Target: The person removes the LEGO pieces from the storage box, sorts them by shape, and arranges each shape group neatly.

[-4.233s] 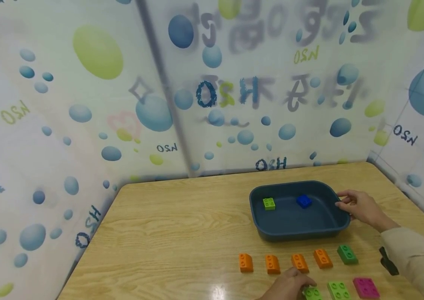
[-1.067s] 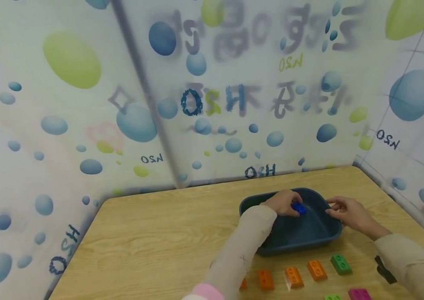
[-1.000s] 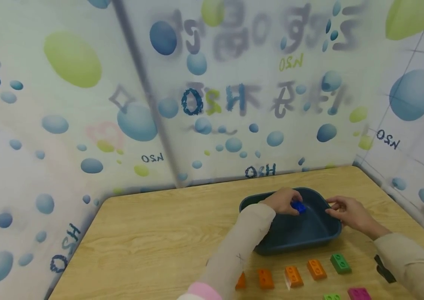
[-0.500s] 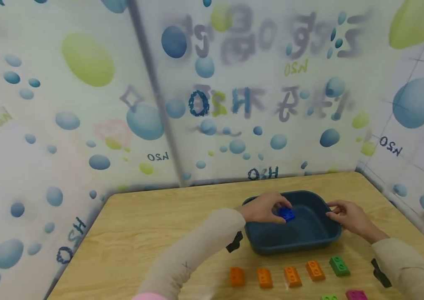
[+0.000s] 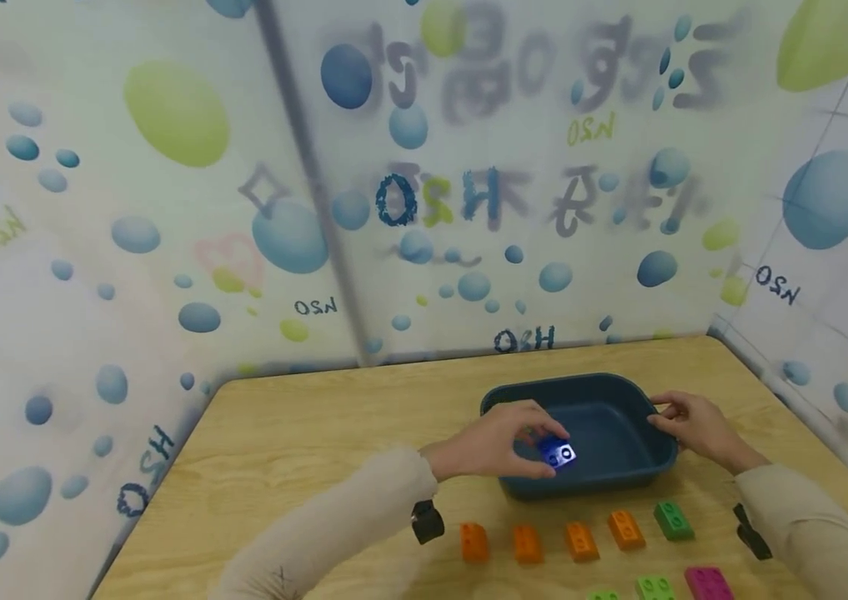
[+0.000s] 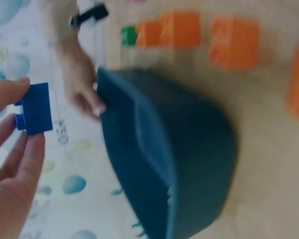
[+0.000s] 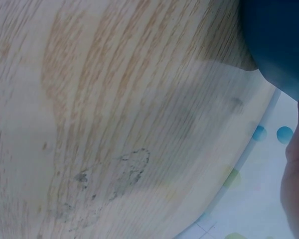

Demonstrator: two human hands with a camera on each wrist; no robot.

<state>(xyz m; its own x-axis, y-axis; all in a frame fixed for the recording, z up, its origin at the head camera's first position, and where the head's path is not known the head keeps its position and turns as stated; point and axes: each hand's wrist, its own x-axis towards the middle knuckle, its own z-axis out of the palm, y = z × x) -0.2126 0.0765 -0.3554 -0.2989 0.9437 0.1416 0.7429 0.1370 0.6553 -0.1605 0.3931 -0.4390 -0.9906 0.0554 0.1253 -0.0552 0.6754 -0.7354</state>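
My left hand (image 5: 494,440) pinches a blue toy building brick (image 5: 559,452) between thumb and fingers, above the near left part of a dark blue tub (image 5: 596,485). In the left wrist view the blue brick (image 6: 37,108) is clear of the tub (image 6: 199,129), studs toward the palm. My right hand (image 5: 699,429) grips the tub's right end by the rim; in the right wrist view only part of that hand (image 7: 298,174) shows. A lime brick (image 6: 170,195) peeks out inside the tub in the left wrist view; in the head view my left hand mostly hides it.
On the wooden table (image 5: 333,442), several orange bricks (image 5: 528,543) and a green brick (image 5: 674,520) form a row before the tub. Nearer lie a magenta brick (image 5: 709,583) and lime bricks (image 5: 654,588), cut by the frame edge. A patterned curtain (image 5: 424,167) stands behind.
My left hand went from a lime brick at the front into the tub, took hold of the blue brick, then lifted it left and nearer. My right hand stays on the rim.
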